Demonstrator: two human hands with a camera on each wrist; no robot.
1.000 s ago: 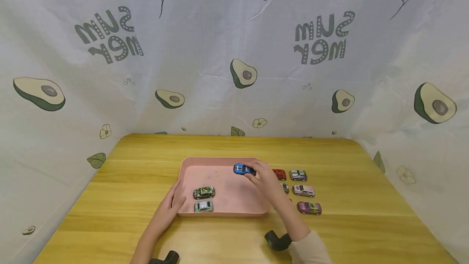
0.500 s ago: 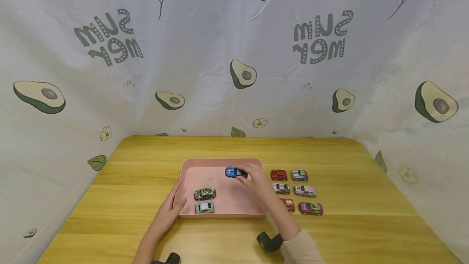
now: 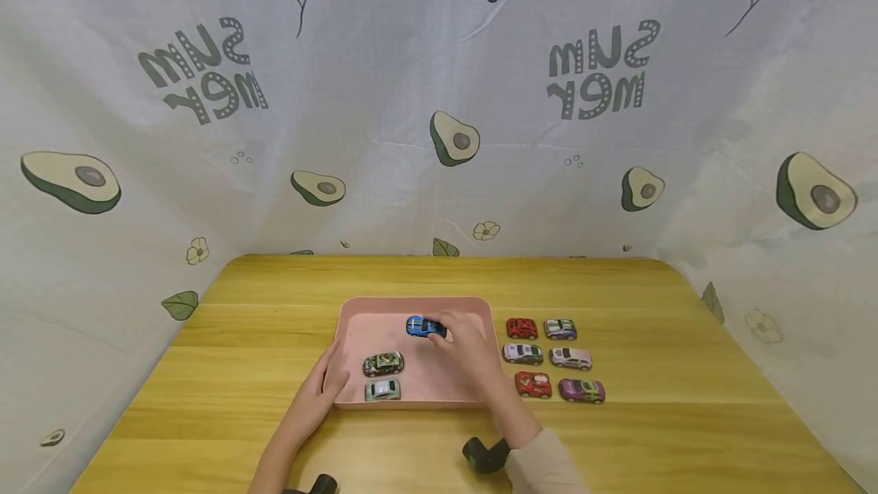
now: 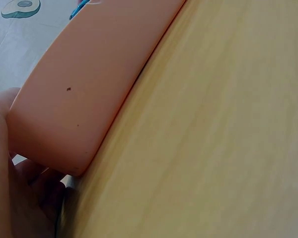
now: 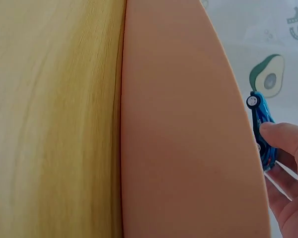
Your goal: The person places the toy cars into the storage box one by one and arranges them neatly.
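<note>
A blue toy car (image 3: 416,325) is pinched between the thumb and fingers of my right hand (image 3: 468,348), held over the back middle of the pink tray (image 3: 432,380). In the right wrist view, the blue toy car (image 5: 262,131) shows past the tray's rim, one wheel facing the camera. My left hand (image 3: 314,391) grips the tray's left side near the front corner, thumb over the rim and fingers outside the wall. Inside the tray at front left lie a dark green patterned toy car (image 3: 382,363) and, in front of it, a pale green toy car (image 3: 382,389).
Right of the tray, toy cars stand in two columns: red (image 3: 522,328), white-grey (image 3: 523,354) and red (image 3: 533,384) nearer it; green-white (image 3: 560,328), pale pink (image 3: 571,358) and purple (image 3: 581,390) farther out. A printed cloth (image 3: 391,227) hangs behind the wooden table (image 3: 658,433).
My right hand has carried the blue toy car leftward and slightly toward me over the tray. The cars its arm covered at the right now show. The left hand keeps its hold.
</note>
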